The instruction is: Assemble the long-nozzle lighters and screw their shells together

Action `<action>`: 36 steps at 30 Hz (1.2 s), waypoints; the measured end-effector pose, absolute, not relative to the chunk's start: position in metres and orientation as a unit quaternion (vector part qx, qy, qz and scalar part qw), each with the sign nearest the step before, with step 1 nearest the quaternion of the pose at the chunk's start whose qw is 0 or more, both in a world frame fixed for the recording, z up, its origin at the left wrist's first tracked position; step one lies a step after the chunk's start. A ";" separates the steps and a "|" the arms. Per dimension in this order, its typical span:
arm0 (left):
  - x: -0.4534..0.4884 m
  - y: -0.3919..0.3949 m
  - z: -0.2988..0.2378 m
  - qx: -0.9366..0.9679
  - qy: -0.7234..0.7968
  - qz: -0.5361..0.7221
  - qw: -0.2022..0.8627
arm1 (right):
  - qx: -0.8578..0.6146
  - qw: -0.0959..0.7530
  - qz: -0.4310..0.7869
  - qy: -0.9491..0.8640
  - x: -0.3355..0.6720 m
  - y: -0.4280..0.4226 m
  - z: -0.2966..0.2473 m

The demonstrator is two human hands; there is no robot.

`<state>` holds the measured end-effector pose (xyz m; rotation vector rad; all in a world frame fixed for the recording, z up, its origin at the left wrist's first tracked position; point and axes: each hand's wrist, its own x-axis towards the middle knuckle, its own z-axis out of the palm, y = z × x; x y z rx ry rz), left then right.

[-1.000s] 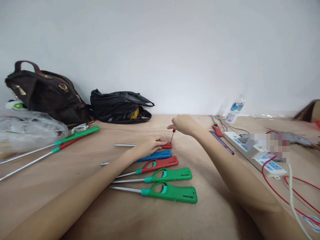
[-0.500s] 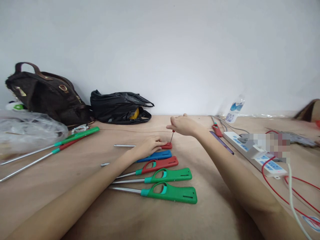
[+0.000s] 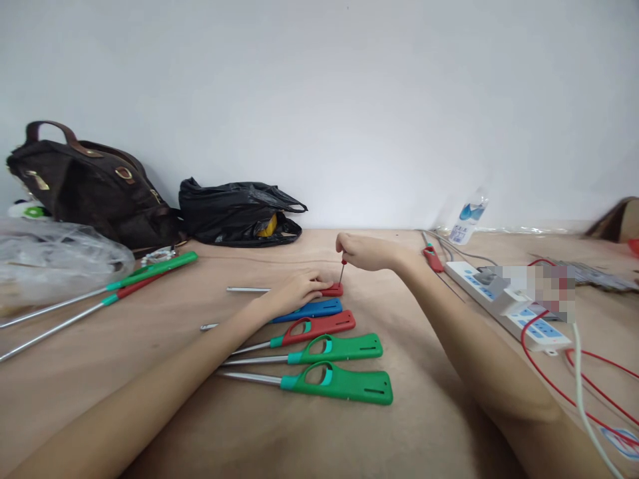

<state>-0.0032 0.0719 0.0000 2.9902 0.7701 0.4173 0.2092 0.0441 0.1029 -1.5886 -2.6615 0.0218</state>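
Observation:
My left hand lies over the farthest red lighter, a long-necked gas lighter, and holds it down on the table. Part of its handle is hidden under the fingers. In my right hand a screwdriver with a red handle stands nearly upright, fingers closed around its top. Its tip meets the handle end of that lighter. Nearer to me lie a blue lighter, another red lighter, a green lighter and a second green lighter, all with metal necks pointing left.
A green lighter and a red one lie at the left beside a clear plastic bag. Behind are a dark bag and a black plastic bag. On the right are a power strip, cables, a red lighter and a bottle.
My right hand's fingers have curled and turned around the screwdriver's top, and its tip stays on the red lighter. The left hand keeps its place; the view has shifted slightly.

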 end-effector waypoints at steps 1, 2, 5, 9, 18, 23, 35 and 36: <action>-0.003 0.072 0.000 0.959 0.247 0.136 0.010 | -0.512 0.026 0.025 -0.858 0.210 0.044 0.103; -0.003 0.072 0.000 0.959 0.246 0.137 0.009 | -0.514 0.027 0.028 -0.857 0.209 0.043 0.104; -0.004 0.073 0.000 0.960 0.243 0.138 0.012 | -0.541 0.018 -0.050 -0.839 0.203 0.043 0.106; -0.004 0.073 -0.001 0.961 0.241 0.135 0.009 | -0.552 -0.001 -0.119 -0.825 0.198 0.043 0.105; -0.004 0.075 -0.004 0.959 0.242 0.144 0.020 | -0.517 0.026 -0.010 -0.855 0.204 0.043 0.105; -0.004 0.075 -0.003 0.961 0.239 0.137 0.018 | -0.561 0.014 -0.141 -0.816 0.190 0.044 0.103; -0.003 0.073 -0.002 0.961 0.244 0.128 0.003 | -0.548 -0.002 -0.092 -0.831 0.203 0.042 0.107; -0.003 0.073 -0.002 0.961 0.244 0.129 0.003 | -0.553 -0.006 -0.107 -0.826 0.201 0.042 0.107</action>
